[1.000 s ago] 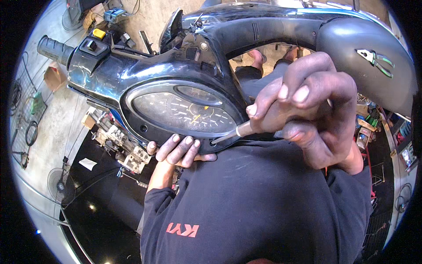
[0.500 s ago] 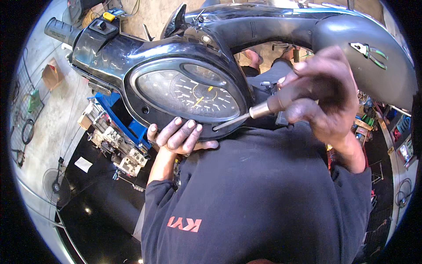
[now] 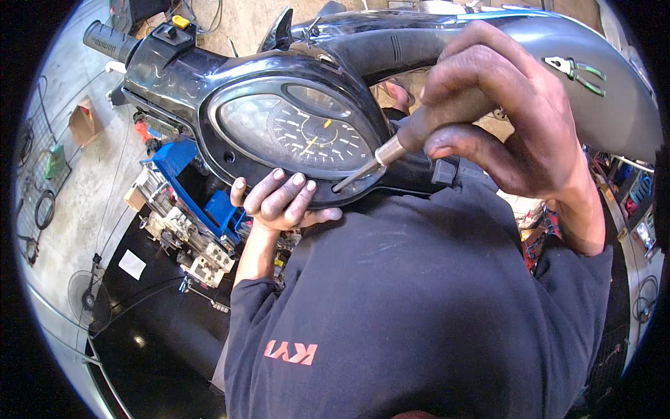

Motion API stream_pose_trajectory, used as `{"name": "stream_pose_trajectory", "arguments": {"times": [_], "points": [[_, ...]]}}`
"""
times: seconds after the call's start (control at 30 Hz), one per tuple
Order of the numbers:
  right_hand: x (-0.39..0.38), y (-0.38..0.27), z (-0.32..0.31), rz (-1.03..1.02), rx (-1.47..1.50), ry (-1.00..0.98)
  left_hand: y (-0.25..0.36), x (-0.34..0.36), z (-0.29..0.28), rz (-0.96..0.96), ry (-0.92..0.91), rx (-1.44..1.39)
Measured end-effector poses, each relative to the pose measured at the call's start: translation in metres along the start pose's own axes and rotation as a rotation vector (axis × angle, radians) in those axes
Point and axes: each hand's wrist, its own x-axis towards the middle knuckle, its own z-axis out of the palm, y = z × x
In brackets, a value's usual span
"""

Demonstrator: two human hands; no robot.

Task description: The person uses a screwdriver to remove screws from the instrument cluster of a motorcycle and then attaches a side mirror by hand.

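Dusty oval dial (image 3: pixel 293 133) set in the glossy black cover (image 3: pixel 202 73) of a scooter, with white tick marks, a yellow pointer and figures too small to make out. Just below and right of the dial, a screwdriver (image 3: pixel 389 149), slanting down and left, with its tip at the cover's lower rim. Around the dark handle, to the right of the dial, the grimy right hand (image 3: pixel 506 112), closed on it with fingers curled over the top and thumb underneath. Along the cover's lower edge, directly below the dial, the left hand (image 3: pixel 283 207), with fingertips close together on the front and thumb reaching right; impossible to tell how firmly hooked behind. In the cover at the dial's lower left, a small round hole (image 3: pixel 229 156). Up and left of the dial, a black rubber handle grip (image 3: pixel 110 43) bearing raised lettering, and nearer, a yellow switch (image 3: pixel 180 21). Far right of the dial, on a big grey rounded part (image 3: pixel 621 115) of the scooter, green-handled pliers (image 3: pixel 576 73). Below the dial, a black T-shirt (image 3: pixel 419 300) with bold red capital letters, partly cut off by a fold. Down and left of the dial, a white sheet of paper (image 3: pixel 132 265), without readable writing.
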Motion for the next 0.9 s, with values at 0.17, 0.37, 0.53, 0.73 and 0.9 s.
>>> {"name": "stream_pose_trajectory", "arguments": {"times": [0.17,0.37,0.53,0.73,0.9], "points": [[0.003,-0.004,-0.001,0.058,0.010,-0.010,-0.001,0.000,-0.001,-0.007,-0.016,0.003],[0.000,0.000,-0.013,0.014,0.078,-0.142,0.002,0.003,-0.001,-0.031,-0.029,0.002],[-0.006,-0.013,-0.006,0.085,0.023,-0.037,0.002,0.001,0.001,-0.034,-0.010,0.005],[-0.004,-0.012,-0.013,0.000,0.084,-0.072,0.002,0.000,0.003,-0.038,0.001,-0.002],[-0.005,-0.015,-0.014,0.004,-0.050,-0.078,0.002,0.000,0.005,-0.046,0.016,-0.004]]}}
